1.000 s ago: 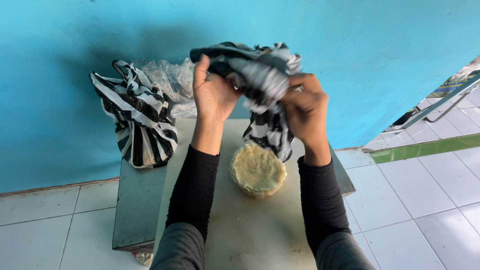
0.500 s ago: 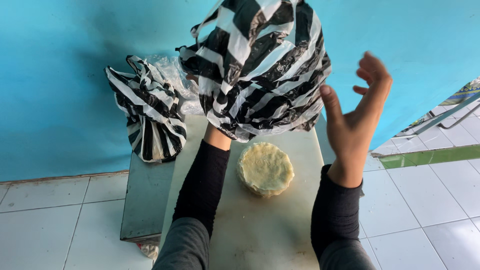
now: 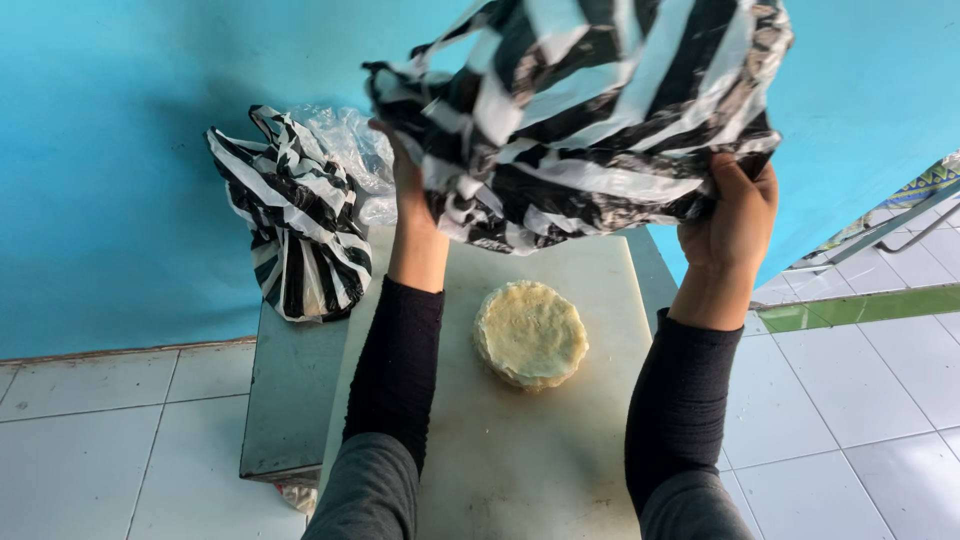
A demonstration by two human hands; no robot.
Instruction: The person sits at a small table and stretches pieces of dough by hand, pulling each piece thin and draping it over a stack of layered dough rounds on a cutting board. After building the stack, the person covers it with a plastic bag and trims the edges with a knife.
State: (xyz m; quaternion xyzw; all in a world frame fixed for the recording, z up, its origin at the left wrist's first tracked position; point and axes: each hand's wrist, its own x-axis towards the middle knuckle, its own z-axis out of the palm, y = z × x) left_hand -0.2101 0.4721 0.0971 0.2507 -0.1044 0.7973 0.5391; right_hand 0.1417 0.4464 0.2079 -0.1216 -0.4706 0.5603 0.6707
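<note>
Both my hands hold up a black-and-white striped plastic bag (image 3: 590,110), spread wide above the board. My left hand (image 3: 405,185) grips its left edge and is partly hidden by the plastic. My right hand (image 3: 735,215) grips its right lower edge. Below the bag, a round pale-yellow stack of flat dough (image 3: 530,333) lies on a white cutting board (image 3: 520,450). The board rests on a small grey metal table (image 3: 285,400).
A second striped plastic bag (image 3: 295,235) stands at the table's back left, with a clear plastic bag (image 3: 350,145) behind it. A blue wall (image 3: 120,150) rises right behind the table. White floor tiles (image 3: 110,440) surround it, with a green strip and metal legs at right.
The striped bag has been lifted and opened out wide. My right hand, which was free and open half a second ago, now grips the bag's right edge.
</note>
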